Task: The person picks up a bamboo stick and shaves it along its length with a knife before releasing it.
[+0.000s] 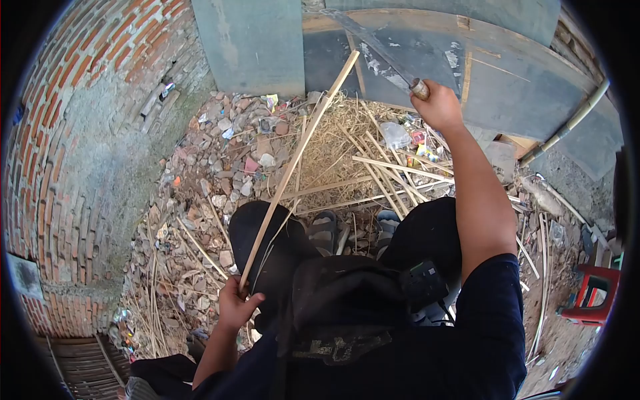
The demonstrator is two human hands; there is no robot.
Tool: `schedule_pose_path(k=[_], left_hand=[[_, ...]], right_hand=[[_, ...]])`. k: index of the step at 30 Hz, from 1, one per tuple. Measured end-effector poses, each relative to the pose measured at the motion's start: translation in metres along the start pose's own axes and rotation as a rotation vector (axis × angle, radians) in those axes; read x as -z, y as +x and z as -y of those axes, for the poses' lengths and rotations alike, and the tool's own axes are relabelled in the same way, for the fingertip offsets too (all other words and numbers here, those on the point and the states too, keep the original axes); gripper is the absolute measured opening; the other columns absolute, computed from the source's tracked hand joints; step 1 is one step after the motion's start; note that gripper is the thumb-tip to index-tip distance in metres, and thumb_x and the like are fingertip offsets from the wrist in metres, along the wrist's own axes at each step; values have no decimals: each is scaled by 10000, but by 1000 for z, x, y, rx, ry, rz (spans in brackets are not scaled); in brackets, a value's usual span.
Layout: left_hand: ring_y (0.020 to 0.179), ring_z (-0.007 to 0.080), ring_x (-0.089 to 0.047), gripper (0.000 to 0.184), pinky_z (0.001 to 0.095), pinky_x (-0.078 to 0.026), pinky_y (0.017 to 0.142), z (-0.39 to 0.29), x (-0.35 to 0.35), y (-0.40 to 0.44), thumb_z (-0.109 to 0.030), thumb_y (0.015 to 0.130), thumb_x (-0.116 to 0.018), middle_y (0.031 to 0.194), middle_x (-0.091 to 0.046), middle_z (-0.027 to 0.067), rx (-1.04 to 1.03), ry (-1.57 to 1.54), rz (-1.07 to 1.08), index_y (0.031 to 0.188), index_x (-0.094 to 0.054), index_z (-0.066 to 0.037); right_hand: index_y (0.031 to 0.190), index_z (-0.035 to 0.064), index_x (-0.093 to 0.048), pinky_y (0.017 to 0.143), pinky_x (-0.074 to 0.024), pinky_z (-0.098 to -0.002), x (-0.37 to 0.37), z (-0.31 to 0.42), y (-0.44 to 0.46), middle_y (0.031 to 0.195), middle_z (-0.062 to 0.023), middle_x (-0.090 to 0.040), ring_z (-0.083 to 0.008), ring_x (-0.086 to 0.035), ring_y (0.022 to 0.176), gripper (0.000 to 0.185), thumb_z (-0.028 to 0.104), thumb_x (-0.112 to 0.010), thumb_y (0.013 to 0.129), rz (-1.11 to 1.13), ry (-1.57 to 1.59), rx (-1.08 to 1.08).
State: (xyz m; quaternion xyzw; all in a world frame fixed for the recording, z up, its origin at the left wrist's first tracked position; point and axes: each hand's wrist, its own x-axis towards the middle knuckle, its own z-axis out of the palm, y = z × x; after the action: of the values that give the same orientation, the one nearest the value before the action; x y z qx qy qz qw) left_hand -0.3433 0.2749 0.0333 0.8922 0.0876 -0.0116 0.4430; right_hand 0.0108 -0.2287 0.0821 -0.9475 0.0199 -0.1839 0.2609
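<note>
My left hand, low and left of my knees, is closed round the lower end of a long pale bamboo strip. The strip slants up and to the right across my left knee, its far end near the dark panels. Raised at the upper right, my right hand grips the handle of a long-bladed knife. Its blade points up and to the left, apart from the strip. Several cut strips lie on a heap of shavings beyond my feet.
A brick wall stands on the left. Grey and dark panels close off the front. Stones and litter cover the ground. At the right are a red plastic stool and a leaning pole.
</note>
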Motion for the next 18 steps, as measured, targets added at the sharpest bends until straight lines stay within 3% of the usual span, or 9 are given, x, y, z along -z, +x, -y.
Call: schedule_pose_path(k=[2, 5, 12, 18], left_hand=[[569, 43, -363, 359, 234, -332, 507, 0, -12, -6, -259, 857, -838, 621, -452, -59, -35, 39, -56, 923, -570, -30], [571, 48, -401, 314, 246, -343, 506, -9, -15, -10, -241, 885, -811, 612, -496, -40, 148, 58, -127, 875, -585, -24], [591, 66, -447, 186, 275, -379, 529, 0, 7, 1, -154, 985, -677, 646, -525, -28, 80, 215, -169, 881, -604, -18], [514, 205, -465, 333, 395, -382, 525, 16, 59, 5, -262, 1009, -637, 578, -521, 96, 141, 475, -388, 816, -562, -2]], right_hand=[[1092, 120, -732, 844, -554, -484, -2, -2, 1, 965, -189, -735, -396, -696, 934, 354, 336, -697, 813, -4, 6, -12], [1094, 120, -733, 849, -552, -488, -5, -1, 1, 972, -188, -735, -397, -696, 938, 355, 339, -696, 817, 7, 6, -46], [1072, 119, -732, 847, -552, -488, -2, -3, 0, 962, -185, -736, -391, -698, 940, 338, 346, -693, 824, 31, -19, -37], [1079, 120, -735, 839, -556, -476, 2, -9, -1, 956, -179, -741, -377, -705, 931, 350, 361, -690, 829, 44, 3, -79]])
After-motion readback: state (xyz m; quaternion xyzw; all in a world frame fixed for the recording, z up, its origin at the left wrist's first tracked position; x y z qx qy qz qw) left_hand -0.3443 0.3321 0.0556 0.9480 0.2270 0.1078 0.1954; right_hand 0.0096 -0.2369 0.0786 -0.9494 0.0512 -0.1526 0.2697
